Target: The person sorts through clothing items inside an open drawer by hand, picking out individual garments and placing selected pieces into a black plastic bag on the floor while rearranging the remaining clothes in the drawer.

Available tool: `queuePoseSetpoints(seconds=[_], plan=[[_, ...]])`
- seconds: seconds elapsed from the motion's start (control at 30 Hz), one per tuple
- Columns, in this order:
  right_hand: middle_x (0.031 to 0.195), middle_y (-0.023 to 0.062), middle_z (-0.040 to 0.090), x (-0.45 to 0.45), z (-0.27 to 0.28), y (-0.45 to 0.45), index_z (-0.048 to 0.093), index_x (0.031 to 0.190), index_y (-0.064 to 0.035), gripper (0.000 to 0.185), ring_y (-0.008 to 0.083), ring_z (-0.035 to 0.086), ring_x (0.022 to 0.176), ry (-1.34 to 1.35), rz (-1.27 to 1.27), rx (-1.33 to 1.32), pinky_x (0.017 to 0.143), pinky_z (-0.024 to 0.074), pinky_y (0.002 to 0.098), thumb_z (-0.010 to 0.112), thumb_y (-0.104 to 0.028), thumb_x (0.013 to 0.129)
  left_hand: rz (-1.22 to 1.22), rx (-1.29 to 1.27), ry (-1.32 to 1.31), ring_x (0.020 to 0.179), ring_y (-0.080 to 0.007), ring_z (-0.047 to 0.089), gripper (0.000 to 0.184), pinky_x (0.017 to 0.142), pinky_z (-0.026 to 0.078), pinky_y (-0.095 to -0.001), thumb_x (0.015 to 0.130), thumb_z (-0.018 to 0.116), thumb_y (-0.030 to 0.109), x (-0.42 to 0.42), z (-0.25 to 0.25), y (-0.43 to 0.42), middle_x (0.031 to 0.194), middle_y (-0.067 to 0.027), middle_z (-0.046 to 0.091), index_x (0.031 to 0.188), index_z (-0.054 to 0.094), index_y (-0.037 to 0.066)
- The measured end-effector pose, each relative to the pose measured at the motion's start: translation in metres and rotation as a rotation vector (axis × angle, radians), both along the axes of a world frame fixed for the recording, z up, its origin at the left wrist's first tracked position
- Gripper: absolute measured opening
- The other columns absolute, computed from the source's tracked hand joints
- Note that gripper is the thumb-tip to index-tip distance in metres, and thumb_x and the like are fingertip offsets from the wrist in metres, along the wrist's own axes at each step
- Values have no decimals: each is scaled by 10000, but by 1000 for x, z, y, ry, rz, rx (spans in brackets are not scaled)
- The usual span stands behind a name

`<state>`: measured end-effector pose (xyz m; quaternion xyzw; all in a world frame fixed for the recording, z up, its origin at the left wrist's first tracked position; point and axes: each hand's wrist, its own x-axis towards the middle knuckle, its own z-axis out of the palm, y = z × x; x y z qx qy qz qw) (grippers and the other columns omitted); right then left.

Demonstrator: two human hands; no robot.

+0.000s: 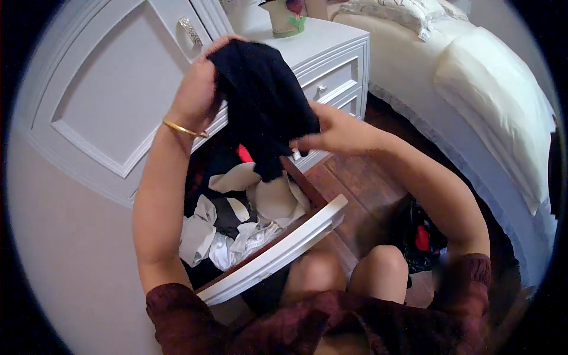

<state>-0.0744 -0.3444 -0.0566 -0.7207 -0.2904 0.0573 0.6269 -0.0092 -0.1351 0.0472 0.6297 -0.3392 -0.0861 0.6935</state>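
A black cloth (pixel 260 94) hangs between my two hands, above an open drawer (pixel 278 251). My left hand (pixel 201 89), with a gold bangle at the wrist, grips its upper left part; some of the fingers are behind the fabric. At the lower right edge of the cloth, my right hand (pixel 337 131) pinches the fabric between thumb and fingers. Beige and white garments (pixel 275 198) lie heaped in the drawer, along with dark pieces and a small red one (pixel 244 154). The cloth's lower end hangs just over the beige pieces.
A white wardrobe door (pixel 112 83) stands at the left. Behind my hands is a white cabinet (pixel 331 53) bearing a flower pot (pixel 284 18). A bed (pixel 414 71) fills the right. On the wooden floor (pixel 361 183), a dark and red bundle (pixel 421 236) lies beside my knees.
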Motion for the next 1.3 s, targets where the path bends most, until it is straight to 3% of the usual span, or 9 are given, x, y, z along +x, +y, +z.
queuePoseSetpoints(seconds=[0.07, 0.33, 0.7, 0.8, 0.97, 1.1, 1.17, 1.23, 1.3], plan=[[879, 46, 639, 10, 5, -8, 574, 1091, 10, 261, 111, 561, 827, -54, -116, -46, 751, 479, 279, 571, -98, 854, 189, -40, -61, 876, -139, 606, 266, 789, 500, -267, 951, 415, 176, 0, 13, -5, 964, -38, 635, 1124, 569, 46], [851, 42, 650, 25, 49, -109, 636, 1017, 13, 227, 121, 561, 805, -375, -642, -193, 783, 460, 280, 574, -155, 877, 653, 141, -331, 633, -31, 450, 422, 597, 405, -188, 830, 400, 47, 42, 20, 28, 788, 49, 570, 1215, 567, 5], [920, -13, 594, -37, 61, -141, 615, 1129, -79, 284, 75, 523, 830, -138, -637, -263, 762, 426, 225, 568, -231, 893, 387, -188, -128, 777, -101, 542, 313, 709, 452, -231, 937, 475, 187, 45, 47, 77, 849, 21, 573, 1172, 580, 10], [942, 5, 615, -107, 30, -137, 595, 1144, -62, 290, 80, 551, 817, 117, -539, -231, 745, 446, 214, 559, -210, 897, 572, 439, -236, 856, -147, 551, 333, 739, 461, -273, 926, 512, 190, 32, 35, 134, 963, -25, 570, 1230, 538, 54], [983, 60, 629, -262, -86, -148, 591, 1101, -8, 239, 155, 580, 907, 487, -277, -275, 812, 469, 289, 511, -164, 940, 68, 1764, -368, 989, -225, 567, 435, 789, 477, -343, 909, 573, 195, -8, -8, 172, 1152, -101, 564, 1326, 468, 129], [1157, 125, 589, -392, -247, -150, 559, 1198, -33, 314, 241, 554, 1072, 1055, -390, -314, 925, 435, 340, 542, -138, 903, 10, 1587, -258, 1119, -230, 529, 485, 891, 435, -343, 856, 576, 194, 11, -69, 197, 1289, -137, 515, 1311, 468, 64], [1218, 164, 551, -438, -332, -131, 524, 1239, -34, 463, 314, 503, 1156, 1020, -772, -850, 986, 390, 367, 611, -272, 851, 19, 1450, -255, 1182, -228, 489, 488, 961, 395, -335, 840, 537, 152, 20, -89, 168, 1334, -132, 480, 1303, 463, 18], [1270, 194, 495, -444, -401, -117, 503, 1254, -25, 566, 351, 438, 1215, 801, -1203, -684, 1041, 324, 414, 650, -331, 801, 41, 1384, -283, 1230, -250, 456, 494, 1019, 363, -347, 852, 481, 71, 9, -93, 112, 1363, -117, 457, 1340, 427, 18], [1285, 243, 450, -422, -436, -98, 497, 1233, -7, 559, 418, 393, 1214, 814, -1162, -1020, 996, 357, 457, 647, -300, 781, -27, 1368, -316, 1225, -233, 452, 481, 1026, 340, -334, 859, 509, 81, 2, -89, 55, 1358, -116, 457, 1330, 436, 16]])
